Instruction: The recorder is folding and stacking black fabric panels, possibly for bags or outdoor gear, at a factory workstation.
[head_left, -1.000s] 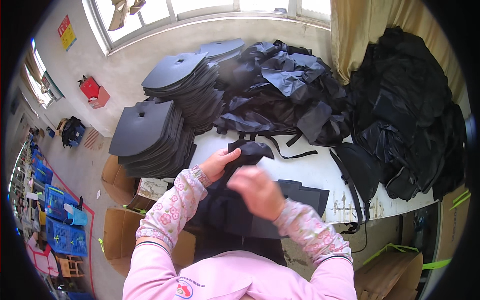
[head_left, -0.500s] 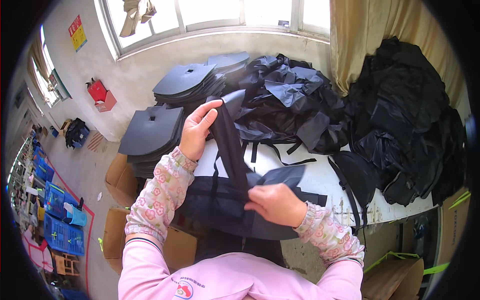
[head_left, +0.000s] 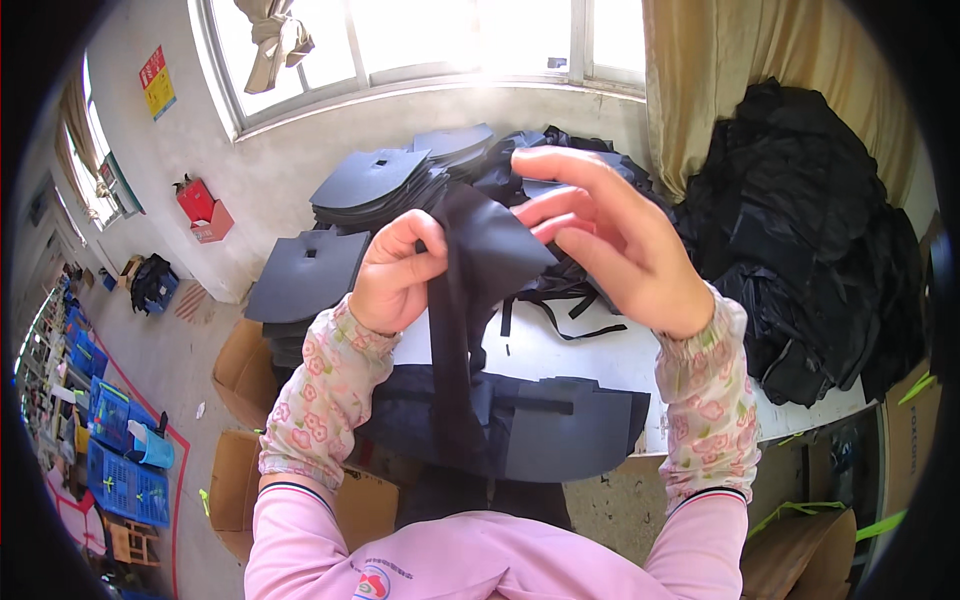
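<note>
Your left hand [head_left: 398, 275] is pinching the black fabric [head_left: 458, 300], probably so it hangs straight below. Your right hand [head_left: 635, 262] is spread just right of it, hard to say if they're touching.

wall [head_left: 222, 165]: red-and-yellow sign [head_left: 157, 83] | pink shirt [head_left: 490, 555]: round emblem [head_left: 372, 582], small lettering | carton [head_left: 903, 460]: dark capitals [head_left: 914, 428]
</note>
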